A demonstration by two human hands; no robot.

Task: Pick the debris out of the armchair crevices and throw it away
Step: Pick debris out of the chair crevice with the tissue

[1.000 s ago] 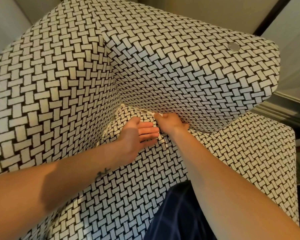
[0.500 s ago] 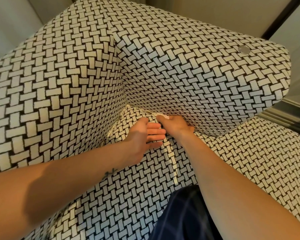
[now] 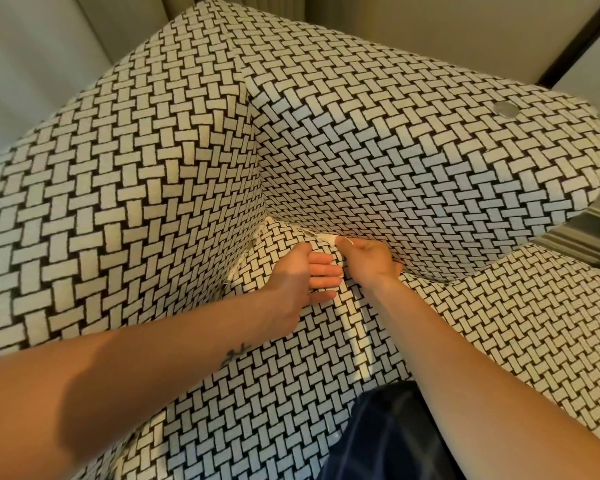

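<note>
Two bare hands meet at the crevice (image 3: 291, 227) of the black-and-white woven-pattern armchair (image 3: 395, 150). The left hand (image 3: 291, 275) lies flat beside this crevice, fingers straight, holding nothing. The right hand (image 3: 371, 259), fingers curled, pinches a small pale debris scrap (image 3: 329, 239) in the crevice.

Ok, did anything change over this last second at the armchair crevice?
Nothing clearly moved; only the view shifted. The left hand still rests flat on the seat cushion. The right hand stays curled at the crevice, beside a pale scrap. Whether it grips the scrap is unclear.
</note>
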